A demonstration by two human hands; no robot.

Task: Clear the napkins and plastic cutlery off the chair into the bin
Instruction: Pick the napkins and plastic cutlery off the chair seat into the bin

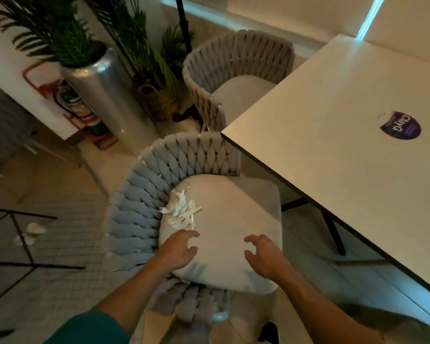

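Observation:
A grey woven chair [144, 189] with a pale seat cushion [236, 219] stands below me. At the cushion's back left lies a small heap of crumpled napkins [178, 203] and white plastic cutlery [184, 218], forks among them. My left hand [178, 249] hovers over the cushion just in front of the heap, fingers spread and loosely curled, holding nothing. My right hand [263, 254] hangs over the cushion's front right, fingers likewise curled and empty. No bin is in view.
A white table [345, 135] with a purple sticker [400, 125] juts in from the right, its corner over the chair's back. A second woven chair [236, 70] stands behind. Potted plants, a silver planter [102, 90] and white scraps [32, 232] on the floor lie left.

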